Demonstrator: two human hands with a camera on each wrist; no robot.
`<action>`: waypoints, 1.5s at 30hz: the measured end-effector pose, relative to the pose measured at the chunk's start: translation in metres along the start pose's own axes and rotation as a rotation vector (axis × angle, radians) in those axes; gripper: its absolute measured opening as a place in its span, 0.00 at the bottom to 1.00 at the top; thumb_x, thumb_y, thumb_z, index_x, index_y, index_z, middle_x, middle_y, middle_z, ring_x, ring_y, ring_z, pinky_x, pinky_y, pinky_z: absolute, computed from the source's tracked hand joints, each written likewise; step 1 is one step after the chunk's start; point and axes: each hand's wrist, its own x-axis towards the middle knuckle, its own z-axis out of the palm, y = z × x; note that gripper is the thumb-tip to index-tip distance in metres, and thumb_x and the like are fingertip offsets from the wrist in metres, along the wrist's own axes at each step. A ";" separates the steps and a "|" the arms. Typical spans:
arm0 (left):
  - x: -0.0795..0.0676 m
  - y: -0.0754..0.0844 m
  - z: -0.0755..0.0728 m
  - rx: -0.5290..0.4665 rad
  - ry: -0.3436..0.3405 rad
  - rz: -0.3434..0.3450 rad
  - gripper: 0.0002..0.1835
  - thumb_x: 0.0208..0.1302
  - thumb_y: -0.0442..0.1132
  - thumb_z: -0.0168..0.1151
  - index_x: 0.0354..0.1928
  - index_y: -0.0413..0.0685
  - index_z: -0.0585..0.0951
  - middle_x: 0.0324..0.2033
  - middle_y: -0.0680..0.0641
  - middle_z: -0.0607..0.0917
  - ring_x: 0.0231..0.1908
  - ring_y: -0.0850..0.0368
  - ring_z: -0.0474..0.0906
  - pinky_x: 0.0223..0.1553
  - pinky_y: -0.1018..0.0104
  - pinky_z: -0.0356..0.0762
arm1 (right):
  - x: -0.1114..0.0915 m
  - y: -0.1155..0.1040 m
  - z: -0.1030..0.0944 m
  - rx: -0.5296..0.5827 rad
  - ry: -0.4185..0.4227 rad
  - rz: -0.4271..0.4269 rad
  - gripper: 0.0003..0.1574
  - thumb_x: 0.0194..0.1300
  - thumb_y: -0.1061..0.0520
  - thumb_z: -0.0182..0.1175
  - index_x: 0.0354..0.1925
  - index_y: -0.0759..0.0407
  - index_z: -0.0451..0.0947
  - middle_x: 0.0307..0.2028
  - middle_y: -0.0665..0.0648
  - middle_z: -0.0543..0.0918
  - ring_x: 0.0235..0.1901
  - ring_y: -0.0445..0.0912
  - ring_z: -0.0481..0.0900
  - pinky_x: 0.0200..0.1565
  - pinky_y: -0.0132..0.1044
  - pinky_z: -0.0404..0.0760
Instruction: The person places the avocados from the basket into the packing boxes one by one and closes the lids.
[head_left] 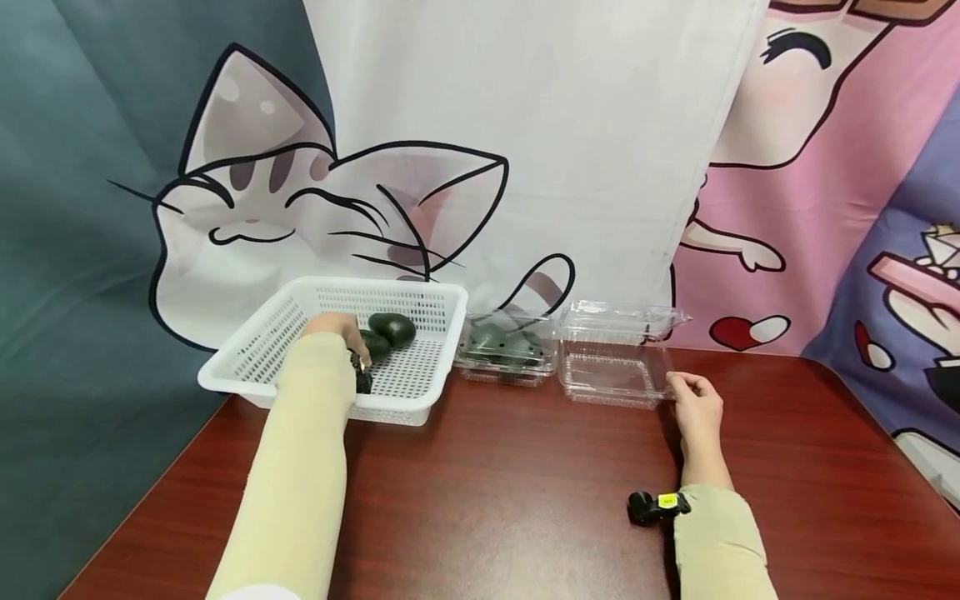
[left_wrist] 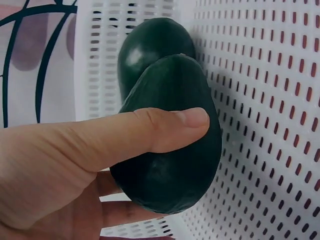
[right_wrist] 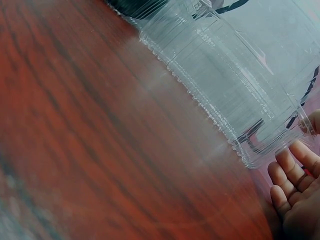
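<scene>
L hand grips avocado betw. thumb & fingers; R hand pinches clear box at R edge.

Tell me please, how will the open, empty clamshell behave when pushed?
The clear plastic clamshell likely slides easily, since it is empty and looks thin. Its raised lid might wobble. Its thin plastic may flex if pressed.

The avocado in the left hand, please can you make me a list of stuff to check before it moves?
1. Left hand grips the avocado: ok.
2. The avocado is off the floor of the basket: cannot tell.
3. The open box has room: ok, nothing shows inside.
4. Its lid is up: ok.
5. Right hand pinches the open box's edge: ok.
6. Straight path across is free: not ok, the filled box stands between the basket and the open box.
</scene>
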 end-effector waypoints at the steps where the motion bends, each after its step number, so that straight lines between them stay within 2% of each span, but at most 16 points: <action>1: -0.002 0.001 -0.002 -0.007 -0.001 -0.001 0.32 0.46 0.51 0.72 0.49 0.38 0.76 0.52 0.32 0.73 0.48 0.39 0.72 0.44 0.48 0.73 | 0.000 0.000 0.000 0.003 0.002 0.003 0.04 0.58 0.56 0.61 0.33 0.54 0.80 0.18 0.36 0.75 0.22 0.34 0.71 0.24 0.24 0.70; 9: -0.015 0.007 -0.017 -0.033 0.020 0.030 0.43 0.47 0.50 0.71 0.61 0.35 0.65 0.58 0.31 0.68 0.56 0.36 0.65 0.54 0.43 0.65 | 0.002 0.002 0.001 0.001 0.010 -0.014 0.02 0.58 0.56 0.61 0.31 0.52 0.80 0.18 0.36 0.74 0.22 0.33 0.70 0.25 0.23 0.68; 13: -0.020 0.018 -0.027 -0.113 0.055 0.104 0.42 0.48 0.48 0.70 0.60 0.33 0.61 0.54 0.32 0.70 0.53 0.38 0.67 0.55 0.44 0.64 | 0.002 0.002 -0.001 -0.002 0.009 -0.001 0.02 0.59 0.54 0.62 0.30 0.50 0.80 0.19 0.37 0.74 0.22 0.33 0.71 0.25 0.23 0.68; 18: -0.026 0.037 -0.038 -0.196 0.161 0.223 0.38 0.48 0.45 0.70 0.56 0.34 0.63 0.49 0.34 0.72 0.49 0.40 0.70 0.52 0.47 0.67 | 0.003 0.003 -0.002 0.011 0.009 0.010 0.02 0.58 0.55 0.62 0.29 0.49 0.80 0.18 0.38 0.74 0.22 0.33 0.71 0.24 0.24 0.68; 22: -0.029 0.052 -0.041 -0.210 0.277 0.267 0.40 0.45 0.45 0.72 0.58 0.37 0.65 0.51 0.36 0.73 0.50 0.42 0.70 0.53 0.48 0.66 | 0.003 0.003 -0.002 0.000 0.012 0.000 0.02 0.58 0.55 0.62 0.28 0.49 0.80 0.18 0.37 0.73 0.21 0.32 0.70 0.24 0.23 0.67; 26: -0.035 0.066 -0.038 -0.217 0.381 0.295 0.40 0.43 0.47 0.73 0.58 0.40 0.67 0.51 0.38 0.73 0.51 0.43 0.69 0.54 0.49 0.65 | 0.004 0.003 -0.002 0.007 0.009 0.000 0.02 0.58 0.55 0.62 0.30 0.51 0.80 0.19 0.37 0.74 0.21 0.32 0.70 0.24 0.23 0.68; 30: -0.044 0.077 -0.031 -0.254 0.431 0.297 0.41 0.43 0.48 0.72 0.60 0.44 0.67 0.53 0.38 0.70 0.52 0.43 0.68 0.54 0.47 0.65 | 0.004 0.004 -0.002 0.019 0.009 0.004 0.02 0.57 0.55 0.62 0.30 0.52 0.81 0.18 0.38 0.74 0.21 0.33 0.71 0.23 0.24 0.68; 37: -0.048 0.086 -0.017 -0.355 0.444 0.317 0.41 0.45 0.48 0.72 0.61 0.43 0.65 0.56 0.38 0.70 0.53 0.43 0.69 0.53 0.48 0.66 | 0.004 0.006 -0.002 -0.056 0.020 -0.019 0.06 0.58 0.53 0.62 0.33 0.53 0.79 0.19 0.36 0.72 0.24 0.33 0.68 0.27 0.23 0.66; 41: -0.052 0.088 -0.009 -0.409 0.453 0.325 0.41 0.46 0.47 0.72 0.61 0.43 0.65 0.55 0.38 0.70 0.52 0.42 0.69 0.52 0.48 0.67 | 0.003 0.005 -0.002 -0.052 0.022 -0.024 0.03 0.58 0.53 0.62 0.31 0.51 0.79 0.19 0.36 0.72 0.24 0.33 0.68 0.26 0.23 0.66; 45: -0.055 0.089 0.000 -0.445 0.459 0.330 0.40 0.46 0.47 0.73 0.61 0.45 0.66 0.55 0.38 0.70 0.52 0.42 0.70 0.52 0.47 0.67 | 0.003 0.004 -0.003 -0.048 0.021 -0.021 0.05 0.58 0.52 0.63 0.32 0.52 0.80 0.19 0.37 0.72 0.23 0.33 0.69 0.25 0.23 0.67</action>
